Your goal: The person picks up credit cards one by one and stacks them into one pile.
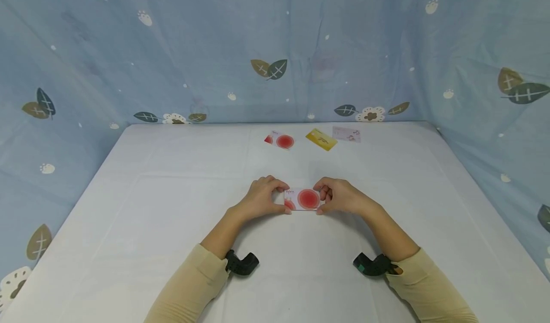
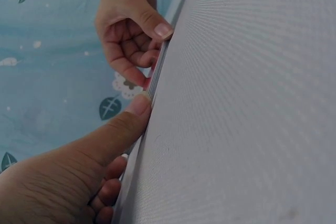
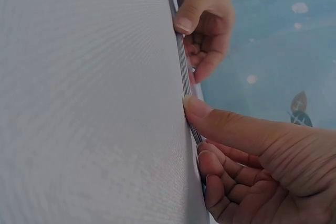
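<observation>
In the head view, a small stack of cards lies at the middle of the white table, its top card white with a red circle. My left hand pinches the stack's left end, thumb at the near edge and fingers at the far edge. The right end is gripped the same way by my right hand. Both wrist views look along the table at the stack's thin edge, where several layers show. The card faces are mostly hidden there.
Toward the table's back edge lie three cards: a white and red card, a yellow card and a pale pink card. Behind the white table hangs a blue curtain with leaf prints.
</observation>
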